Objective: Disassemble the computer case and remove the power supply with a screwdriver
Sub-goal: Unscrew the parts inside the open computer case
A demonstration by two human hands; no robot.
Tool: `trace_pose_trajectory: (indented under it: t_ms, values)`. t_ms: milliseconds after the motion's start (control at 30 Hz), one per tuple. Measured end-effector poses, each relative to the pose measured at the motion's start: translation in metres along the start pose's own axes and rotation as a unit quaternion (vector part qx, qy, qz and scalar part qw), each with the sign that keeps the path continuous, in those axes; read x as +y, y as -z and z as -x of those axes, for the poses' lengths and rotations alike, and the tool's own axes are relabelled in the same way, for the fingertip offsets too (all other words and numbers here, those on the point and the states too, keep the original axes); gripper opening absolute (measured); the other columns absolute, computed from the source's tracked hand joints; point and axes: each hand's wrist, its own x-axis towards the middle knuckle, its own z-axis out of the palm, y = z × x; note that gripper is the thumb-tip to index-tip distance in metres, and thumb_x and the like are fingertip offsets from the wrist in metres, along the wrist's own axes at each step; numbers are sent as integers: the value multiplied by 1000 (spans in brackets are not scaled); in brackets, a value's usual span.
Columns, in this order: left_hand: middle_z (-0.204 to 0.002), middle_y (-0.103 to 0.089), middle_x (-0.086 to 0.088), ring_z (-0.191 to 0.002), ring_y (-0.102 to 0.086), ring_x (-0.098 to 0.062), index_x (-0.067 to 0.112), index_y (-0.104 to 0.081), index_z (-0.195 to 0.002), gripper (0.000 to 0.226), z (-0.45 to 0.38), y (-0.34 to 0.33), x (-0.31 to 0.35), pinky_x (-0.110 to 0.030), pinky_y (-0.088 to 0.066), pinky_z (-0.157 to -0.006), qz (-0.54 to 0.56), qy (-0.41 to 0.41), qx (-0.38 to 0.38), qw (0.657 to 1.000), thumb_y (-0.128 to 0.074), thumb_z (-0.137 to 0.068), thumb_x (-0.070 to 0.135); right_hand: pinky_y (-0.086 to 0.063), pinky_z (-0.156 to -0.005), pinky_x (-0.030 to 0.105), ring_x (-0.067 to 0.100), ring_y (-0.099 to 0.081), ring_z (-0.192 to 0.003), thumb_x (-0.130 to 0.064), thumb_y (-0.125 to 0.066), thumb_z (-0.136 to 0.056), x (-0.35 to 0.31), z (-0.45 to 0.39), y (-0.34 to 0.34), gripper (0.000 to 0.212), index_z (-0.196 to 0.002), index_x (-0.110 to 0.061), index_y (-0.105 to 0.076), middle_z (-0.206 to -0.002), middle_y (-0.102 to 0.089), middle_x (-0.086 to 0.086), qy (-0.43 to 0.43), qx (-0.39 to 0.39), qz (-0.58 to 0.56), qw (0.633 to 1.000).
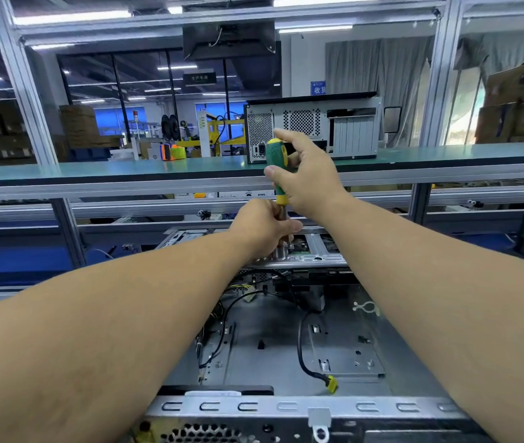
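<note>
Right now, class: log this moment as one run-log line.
right hand grips screwdriver handle | left hand steadies shaft | tip at far rail of open computer case | second case on shelf

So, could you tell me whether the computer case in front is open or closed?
Open: the computer case has no side panel, so its cables and bare metal floor show.

Two bare forearms reach into view from the bottom corners, uncovered along their whole visible length, with no sleeve edge showing. Both are broad near the frame edge and taper toward the wrists, widened by the wide-angle lens. The left hand (262,227) and right hand (305,174) are bare, without gloves. Neither wrist carries a watch, strap or band, and the visible fingers show no rings. The right thumb (273,172) has a short, unpainted nail. No other part of the person is in view.
</note>
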Motion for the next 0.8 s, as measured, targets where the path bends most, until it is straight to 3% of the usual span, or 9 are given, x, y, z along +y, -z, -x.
trace_pose_trajectory:
  t_ms: [67, 167, 233, 333, 433, 567, 633, 733, 800]
  values:
    - [-76, -74, -13, -60, -62, -28, 1, -70, -87, 36, -1, 1, -1, -42, -53, -59, 3, 1, 4, 1000, -77, -92, 36, -55, -92, 32, 2, -58, -91, -20, -75, -92, 0, 0, 1, 62, -147, -35, -51, -94, -51, -25, 0, 5, 17, 1000]
    - [-84, -78, -3, -56, -55, -11, 10, -73, -97, 21, -2, 2, -4, -30, -47, -56, 4, -9, -45, 999, -64, -101, 29, -58, -93, 46, 19, -66, -99, -12, -63, -99, 2, 0, 5, 60, -150, -38, -45, -107, -60, -10, -24, -2, -6, 1000]
    - [-87, -80, 2, -63, -60, -8, 14, -74, -100, 16, -2, 4, -5, -29, -52, -61, 4, -11, -60, 998, -59, -103, 19, -60, -86, 50, 27, -72, -94, -8, -54, -102, 5, 1, 6, 59, -151, -39, -41, -110, -63, 0, -45, -3, -34, 998]
    - [-81, -79, -1, -69, -66, -11, 5, -74, -93, 19, -3, 4, -6, -38, -58, -74, 10, -16, -57, 998, -62, -102, 17, -60, -90, 49, 26, -71, -98, -17, -57, -101, 7, 4, 7, 59, -152, -40, -38, -115, -61, -1, -51, 0, -48, 998]
    - [-64, -69, 2, -51, -52, -9, 7, -65, -76, 27, -5, 3, -5, -32, -47, -53, -16, -20, -30, 999, -71, -96, 24, -57, -98, 44, 19, -64, -107, -28, -70, -95, 7, 5, 8, 70, -154, -41, -35, -122, -58, -5, -44, 5, -20, 999]
    - [-57, -57, 1, -40, -43, -6, 17, -52, -70, 37, -10, 2, -8, -19, -38, -40, -47, -18, -3, 999, -78, -91, 32, -60, -84, 40, 16, -59, -85, -25, -79, -90, 10, 6, 8, 73, -150, -45, -43, -90, -56, -2, -54, 10, 9, 998]
    - [-58, -60, 4, -42, -46, -5, 16, -56, -72, 33, -9, 3, -10, -19, -39, -43, -57, -24, -9, 998, -77, -92, 33, -59, -78, 37, 12, -54, -76, -24, -78, -90, 12, 4, 7, 69, -149, -42, -47, -81, -52, -5, -58, 17, 30, 998]
    - [-75, -75, 8, -58, -62, 1, 21, -69, -86, 11, -7, 4, -10, -19, -47, -55, -43, -38, -53, 997, -69, -98, 23, -55, -83, 38, 15, -56, -84, -15, -66, -97, 14, 4, 5, 62, -150, -37, -45, -87, -53, -7, -67, 7, 18, 998]
    - [-80, -78, 5, -66, -67, -2, 17, -72, -90, 10, -7, 3, -10, -22, -52, -61, -19, -35, -61, 997, -67, -99, 17, -54, -82, 37, 14, -59, -84, -9, -59, -98, 14, 5, 5, 61, -151, -36, -43, -87, -57, -8, -74, 3, -7, 997]
